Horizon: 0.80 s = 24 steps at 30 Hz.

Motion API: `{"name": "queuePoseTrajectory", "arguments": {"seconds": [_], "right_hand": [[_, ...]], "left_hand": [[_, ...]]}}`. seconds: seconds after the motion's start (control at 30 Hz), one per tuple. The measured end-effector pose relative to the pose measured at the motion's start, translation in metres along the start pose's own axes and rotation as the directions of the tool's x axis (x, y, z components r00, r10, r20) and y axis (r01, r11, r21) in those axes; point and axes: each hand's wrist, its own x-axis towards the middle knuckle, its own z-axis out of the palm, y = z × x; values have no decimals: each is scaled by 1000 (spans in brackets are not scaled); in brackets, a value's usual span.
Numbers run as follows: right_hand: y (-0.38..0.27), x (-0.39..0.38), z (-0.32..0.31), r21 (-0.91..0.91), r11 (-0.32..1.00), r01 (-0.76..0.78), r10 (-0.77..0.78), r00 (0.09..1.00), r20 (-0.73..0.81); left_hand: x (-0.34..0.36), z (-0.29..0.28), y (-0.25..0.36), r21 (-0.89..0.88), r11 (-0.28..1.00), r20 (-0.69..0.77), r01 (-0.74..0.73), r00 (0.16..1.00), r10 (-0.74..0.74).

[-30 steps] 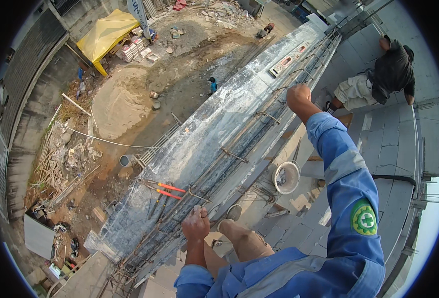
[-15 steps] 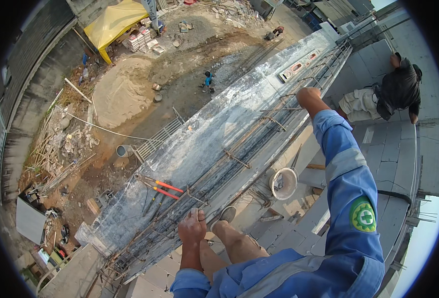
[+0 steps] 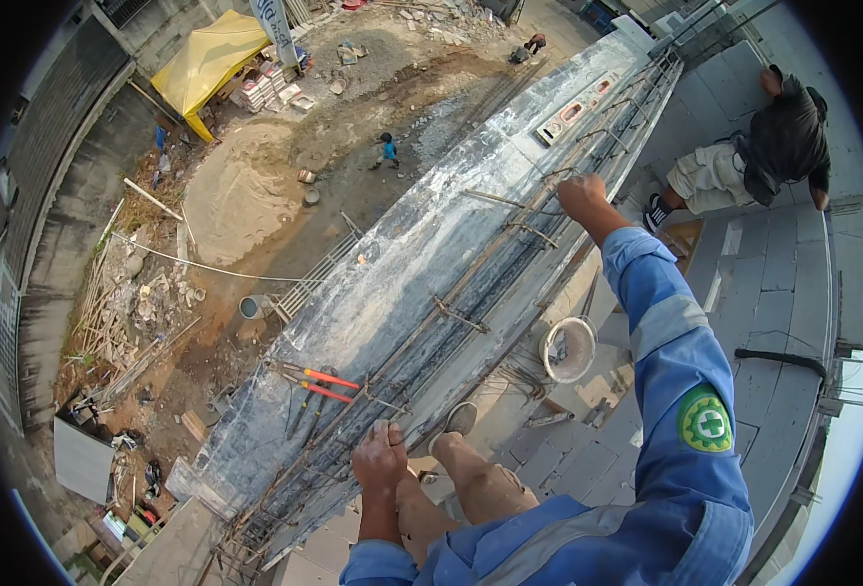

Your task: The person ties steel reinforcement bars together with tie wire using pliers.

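Observation:
My right hand (image 3: 585, 195) is closed around the end of a thin steel rod (image 3: 495, 199), which reaches across a long cage of rusty rebar (image 3: 422, 337). The cage lies in a narrow trough along a grey, cement-stained slab (image 3: 422, 244). Lower down, my left hand (image 3: 380, 455) has its fingers curled over the near board edge (image 3: 431, 405) of that trough. Beyond the left hand, orange-handled pliers or cutters (image 3: 329, 379) rest on the slab. A spirit level (image 3: 575, 109) lies flat on the slab past my right hand.
A whitish bucket (image 3: 568, 350) stands below the trough near my feet. A co-worker in black (image 3: 778, 146) crouches on grey blocks (image 3: 778, 264) at the right. Over the slab's far side is a drop to the yard, with a sand pile (image 3: 241, 190) and a yellow canopy (image 3: 212, 59).
My right hand and the rod have shifted left across the cage. My left hand stays at the board edge. The view has tilted slightly, and a person in the yard has walked further left.

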Motion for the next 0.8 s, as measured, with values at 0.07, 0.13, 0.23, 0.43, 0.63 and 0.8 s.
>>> {"name": "queuePoseTrajectory", "arguments": {"seconds": [0.07,0.13,0.23,0.43,0.63,0.8], "right_hand": [[9,-10,1,6,1000,27,-27,996,-88],[17,-20,-3,-46,995,91,-95,991,-92],[30,-25,3,-38,995,93,-96,991,-97],[56,-14,0,11,999,50,-50,998,-47],[64,-8,10,84,996,12,-5,996,-86],[65,-4,17,23,1000,-5,10,977,-211]], "left_hand": [[0,-1,-1,-1,1000,-6,-3,1000,3],[-1,-3,-1,10,1000,18,21,1000,-21],[-3,-1,-3,13,1000,3,17,1000,-17],[-1,2,-1,17,1000,4,-1,1000,1],[-3,3,-5,29,999,9,-28,1000,28],[-3,2,-4,25,999,13,-25,1000,25]]}}
